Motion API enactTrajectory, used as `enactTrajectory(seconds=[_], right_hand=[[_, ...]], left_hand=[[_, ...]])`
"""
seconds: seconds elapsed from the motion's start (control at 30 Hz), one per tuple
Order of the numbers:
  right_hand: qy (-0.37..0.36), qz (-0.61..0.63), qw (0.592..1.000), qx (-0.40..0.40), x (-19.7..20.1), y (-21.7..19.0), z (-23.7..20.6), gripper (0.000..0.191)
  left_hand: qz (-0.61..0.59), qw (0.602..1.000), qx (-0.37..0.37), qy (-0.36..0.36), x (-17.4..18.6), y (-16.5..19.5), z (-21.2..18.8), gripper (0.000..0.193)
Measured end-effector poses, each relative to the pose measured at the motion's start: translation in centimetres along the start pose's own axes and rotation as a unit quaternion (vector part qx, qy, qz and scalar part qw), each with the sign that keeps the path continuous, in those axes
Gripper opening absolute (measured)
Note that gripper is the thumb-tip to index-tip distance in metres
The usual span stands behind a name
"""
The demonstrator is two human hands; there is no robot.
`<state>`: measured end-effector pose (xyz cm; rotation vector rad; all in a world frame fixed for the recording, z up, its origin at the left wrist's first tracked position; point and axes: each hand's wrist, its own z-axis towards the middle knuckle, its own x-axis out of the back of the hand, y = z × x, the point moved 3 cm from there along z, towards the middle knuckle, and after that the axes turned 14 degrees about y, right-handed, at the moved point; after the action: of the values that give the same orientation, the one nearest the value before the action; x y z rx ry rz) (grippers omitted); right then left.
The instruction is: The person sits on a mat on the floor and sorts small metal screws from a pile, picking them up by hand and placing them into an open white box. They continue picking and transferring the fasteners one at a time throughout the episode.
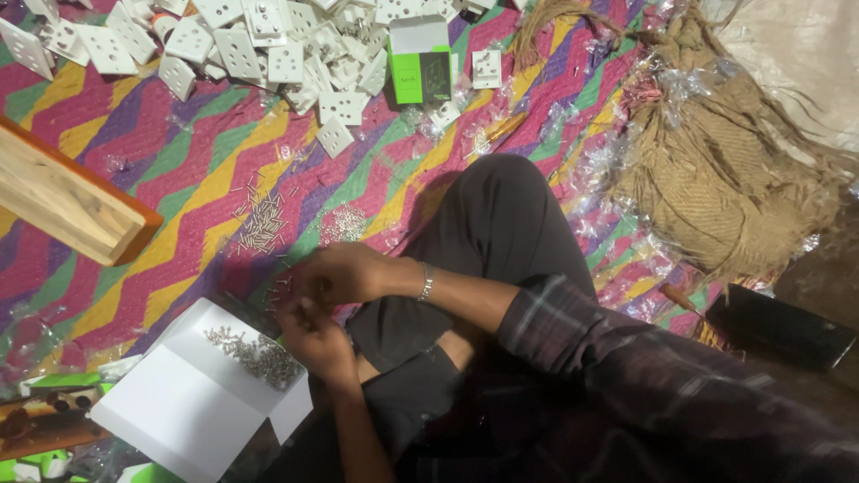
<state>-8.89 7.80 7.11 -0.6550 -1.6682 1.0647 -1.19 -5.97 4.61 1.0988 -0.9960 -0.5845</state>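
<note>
Screws [258, 353] lie in a loose heap on a white card [192, 389], at about seven o'clock in the head view, just beside the hands. Left hand [315, 342] sits at the heap's three o'clock edge, fingers curled together over something too small to make out; whether it pinches a screw cannot be told. Right hand [338, 273] hovers just above it at twelve o'clock, fingers bent inward and close to the left fingertips; its grip is also unclear. A metal bracelet [426, 283] circles the right wrist, and a dark plaid sleeve [626, 367] runs off toward four o'clock.

Outward from the hands, small metal pins [262, 222] are scattered on the zigzag mat [161, 152] at eleven o'clock, with a patch of tiny rings [344, 224] just at their three o'clock side. A bent knee in dark trousers [497, 219] rises at one o'clock of the hands. A wooden block [67, 201] lies at nine o'clock near the left edge. Far at twelve o'clock, white socket plates [242, 45] form a big pile, and a green and white box [420, 63] stands beside them. A jute sack [716, 179] slumps at two o'clock, ringed by clear plastic wrappers [591, 170].
</note>
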Motion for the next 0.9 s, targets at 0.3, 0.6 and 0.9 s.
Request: enactTrajectory(seconds=[0.3,0.6,0.9], right_hand=[[0.185,-0.079,0.978,0.061,14.6,-3.2,-6.5,0.017],[0.448,-0.245,0.838,-0.190,35.7,12.5,-13.6,0.019],[0.503,-0.268,0.789,-0.227,34.8,15.0,-12.7,0.016]], left_hand=[[0.073,0.993,-0.092,-0.029,-0.3,0.1,-0.2,0.033],[0.042,0.972,-0.222,-0.060,-1.0,3.6,0.3,0.017],[0.078,0.989,-0.115,-0.050,-1.1,1.4,-0.5,0.010]])
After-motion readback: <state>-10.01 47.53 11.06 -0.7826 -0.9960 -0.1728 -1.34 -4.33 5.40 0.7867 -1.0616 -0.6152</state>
